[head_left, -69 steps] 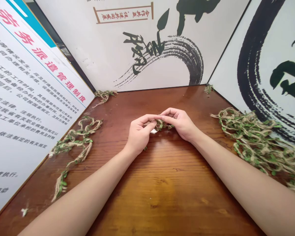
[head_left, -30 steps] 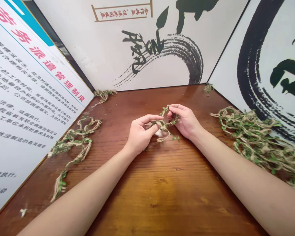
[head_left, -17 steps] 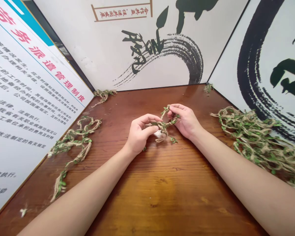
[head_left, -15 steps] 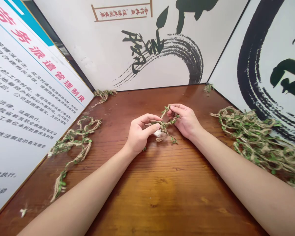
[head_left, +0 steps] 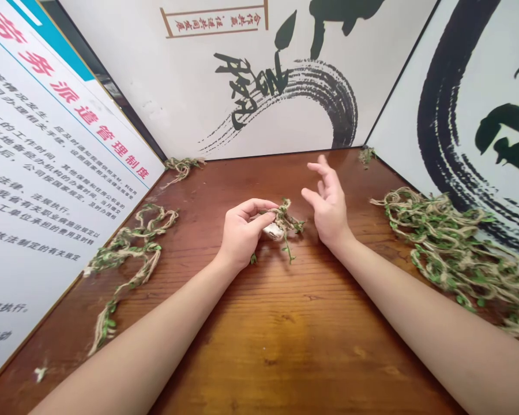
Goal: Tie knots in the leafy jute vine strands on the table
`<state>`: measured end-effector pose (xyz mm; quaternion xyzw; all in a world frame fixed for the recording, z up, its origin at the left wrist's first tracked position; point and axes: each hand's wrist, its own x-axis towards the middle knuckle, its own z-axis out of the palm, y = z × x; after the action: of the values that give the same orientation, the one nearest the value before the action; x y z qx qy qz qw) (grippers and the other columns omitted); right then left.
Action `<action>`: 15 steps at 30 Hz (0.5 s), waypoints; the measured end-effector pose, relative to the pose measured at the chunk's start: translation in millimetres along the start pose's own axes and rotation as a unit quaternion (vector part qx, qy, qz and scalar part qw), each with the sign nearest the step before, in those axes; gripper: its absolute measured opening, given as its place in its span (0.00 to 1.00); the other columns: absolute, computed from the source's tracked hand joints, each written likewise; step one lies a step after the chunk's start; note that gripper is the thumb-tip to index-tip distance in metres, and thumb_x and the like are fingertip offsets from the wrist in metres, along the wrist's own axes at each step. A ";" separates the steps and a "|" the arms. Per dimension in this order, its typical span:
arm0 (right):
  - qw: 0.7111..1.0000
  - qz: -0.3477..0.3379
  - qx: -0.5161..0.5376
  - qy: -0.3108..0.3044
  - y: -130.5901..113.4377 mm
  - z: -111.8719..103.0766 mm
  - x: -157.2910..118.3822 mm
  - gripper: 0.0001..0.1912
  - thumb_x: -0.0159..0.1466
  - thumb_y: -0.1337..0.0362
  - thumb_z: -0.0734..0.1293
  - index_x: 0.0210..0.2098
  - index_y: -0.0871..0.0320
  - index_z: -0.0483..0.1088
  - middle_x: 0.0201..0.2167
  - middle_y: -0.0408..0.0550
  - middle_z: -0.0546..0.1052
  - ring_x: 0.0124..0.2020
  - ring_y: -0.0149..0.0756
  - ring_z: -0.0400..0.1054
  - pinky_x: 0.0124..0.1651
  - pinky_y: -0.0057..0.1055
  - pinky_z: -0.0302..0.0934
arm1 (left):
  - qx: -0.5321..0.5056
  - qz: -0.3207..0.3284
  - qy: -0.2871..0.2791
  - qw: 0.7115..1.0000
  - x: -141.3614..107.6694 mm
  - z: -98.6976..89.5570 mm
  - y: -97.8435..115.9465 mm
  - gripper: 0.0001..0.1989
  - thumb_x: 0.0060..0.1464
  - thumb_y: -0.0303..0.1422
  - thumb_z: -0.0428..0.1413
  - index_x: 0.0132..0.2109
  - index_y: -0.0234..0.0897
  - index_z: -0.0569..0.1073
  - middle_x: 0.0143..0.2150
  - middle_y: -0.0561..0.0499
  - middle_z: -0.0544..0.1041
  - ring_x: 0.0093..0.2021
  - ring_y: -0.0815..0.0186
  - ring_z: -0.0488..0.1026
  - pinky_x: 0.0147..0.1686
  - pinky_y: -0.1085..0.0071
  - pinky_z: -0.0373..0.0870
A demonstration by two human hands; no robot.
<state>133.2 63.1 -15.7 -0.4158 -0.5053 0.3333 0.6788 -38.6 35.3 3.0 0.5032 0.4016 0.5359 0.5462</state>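
Near the middle of the wooden table, my left hand (head_left: pixel 245 230) pinches a small bundle of leafy twine (head_left: pixel 286 219), brown cord with little green leaves. A whitish piece (head_left: pixel 273 231) shows under the thumb, against the twine; its kind I cannot make out. Loose leafy ends stick out to the right and hang down. My right hand (head_left: pixel 326 204) is raised just right of the bundle, apart from it, with its fingers spread and nothing in them.
A big heap of leafy twine (head_left: pixel 454 248) lies on the right of the table (head_left: pixel 268 346). Another tangled length (head_left: pixel 130 248) is on the left. Smaller bits sit in the back left corner (head_left: pixel 184 167) and back right corner (head_left: pixel 367 154). Printed panels (head_left: pixel 281 132) enclose the table.
My right hand has let go of the leafy twine, opened, and turned upward. The twine's freed end has dropped in around the bundle. My left hand keeps its pinch almost in place.
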 end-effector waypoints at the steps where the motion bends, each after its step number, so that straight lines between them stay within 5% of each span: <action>1: 0.999 -0.005 0.004 -0.050 -3.2 0.3 -2.3 0.22 0.57 0.66 0.70 0.51 0.48 0.74 0.62 0.47 0.72 0.69 0.44 0.58 0.69 0.43 0.56 | -0.001 -0.003 0.001 1.000 0.1 0.3 0.6 0.08 0.45 0.33 0.68 0.34 0.37 0.80 0.30 0.50 0.81 0.27 0.68 0.75 0.27 0.72 0.72; 5: 0.964 0.105 0.058 -0.239 -12.0 -0.4 -7.3 0.12 0.58 0.61 0.72 0.43 0.53 0.80 0.38 0.48 0.82 0.43 0.43 0.76 0.50 0.41 0.69 | -0.011 -0.005 0.003 1.000 -0.1 1.0 1.5 0.08 0.44 0.33 0.68 0.33 0.37 0.80 0.30 0.51 0.80 0.28 0.68 0.75 0.27 0.72 0.71; 8: 0.962 0.108 0.033 -0.248 -12.7 -2.0 -6.3 0.07 0.58 0.59 0.74 0.35 0.55 0.81 0.32 0.46 0.82 0.33 0.37 0.74 0.41 0.36 0.68 | -0.018 -0.005 0.008 1.000 0.0 1.2 1.7 0.08 0.43 0.32 0.68 0.33 0.37 0.80 0.30 0.50 0.80 0.28 0.68 0.75 0.26 0.73 0.71; 15: 0.946 0.114 0.040 -0.299 -13.0 -1.9 -3.5 0.09 0.58 0.57 0.75 0.35 0.55 0.80 0.31 0.44 0.81 0.30 0.33 0.72 0.36 0.32 0.67 | -0.031 -0.021 0.009 0.999 0.7 2.1 3.9 0.08 0.41 0.31 0.67 0.32 0.37 0.80 0.28 0.51 0.79 0.25 0.69 0.72 0.23 0.73 0.67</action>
<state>134.6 54.0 -5.7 -0.3242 -0.6206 0.5377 0.4698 -37.2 35.4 7.3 0.4730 0.4003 0.5410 0.5687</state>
